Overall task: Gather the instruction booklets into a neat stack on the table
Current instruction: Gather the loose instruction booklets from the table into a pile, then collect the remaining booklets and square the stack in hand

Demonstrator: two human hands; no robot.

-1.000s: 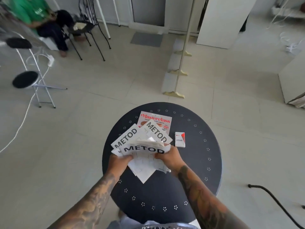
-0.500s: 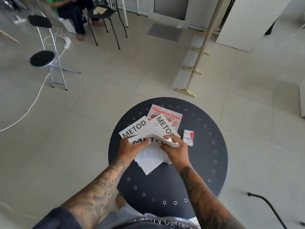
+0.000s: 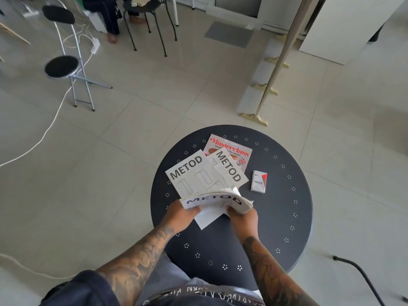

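Observation:
Several white METOD instruction booklets lie on a round black table (image 3: 276, 217). One booklet (image 3: 215, 200) is lifted and bent, held at its near edge by my left hand (image 3: 184, 214) and my right hand (image 3: 241, 217). Two more lie flat and fanned just beyond it: a left booklet (image 3: 194, 175) and a right booklet (image 3: 229, 167), which overlaps the left one. A white sheet (image 3: 207, 218) pokes out beneath my hands.
A red Masterclass magazine (image 3: 229, 149) lies partly under the booklets at the far side. A small white and red VESS pack (image 3: 258, 182) sits right of them. On the floor stand a folding chair (image 3: 64, 67), a cable (image 3: 42, 138), a gold-footed stand (image 3: 265, 93), and a seated person far back.
The front booklet has been raised and curled toward me, uncovering the two flat booklets behind it. The camera has tilted down and shifted.

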